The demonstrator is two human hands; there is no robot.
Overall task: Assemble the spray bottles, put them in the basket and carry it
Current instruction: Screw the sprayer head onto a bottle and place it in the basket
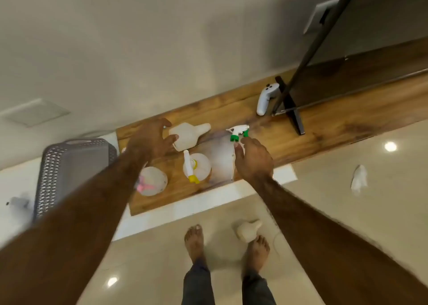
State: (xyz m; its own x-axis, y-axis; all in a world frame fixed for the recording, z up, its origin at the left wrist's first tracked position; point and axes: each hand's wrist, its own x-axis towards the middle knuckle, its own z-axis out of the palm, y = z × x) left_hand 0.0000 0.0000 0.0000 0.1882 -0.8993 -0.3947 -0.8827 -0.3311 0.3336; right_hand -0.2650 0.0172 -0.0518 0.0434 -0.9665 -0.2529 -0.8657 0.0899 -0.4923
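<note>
The wooden shelf (301, 128) is the reference point. On it, toward the wall, one empty bottle (188, 134) lies on its side with no head fitted. Beside it to the right lies a loose green spray head (238, 132), its tube trailing toward the shelf's front edge. Nearer the front edge stand two bottles with heads on: one with a yellow head (195, 168) and one with a pink head (151, 180), the latter partly hidden by the forearm. A further bottle (249, 230) lies on the floor below the shelf, headless as far as can be seen.

The left hand (150, 140) is spread open over the lying bottle, fingers apart, not yet closed on it. The right hand (253, 158) is open too, fingertips just short of the green head; contact cannot be confirmed.

The basket (71, 172) stands off the shelf's left end, and no bottle shows inside it.

Assessment: two bottles appear assembled, and at least one awaits its head. The floor bottle is unaccounted for. Loading the basket and carrying it remain entirely outstanding. Task judged under halfway.
</note>
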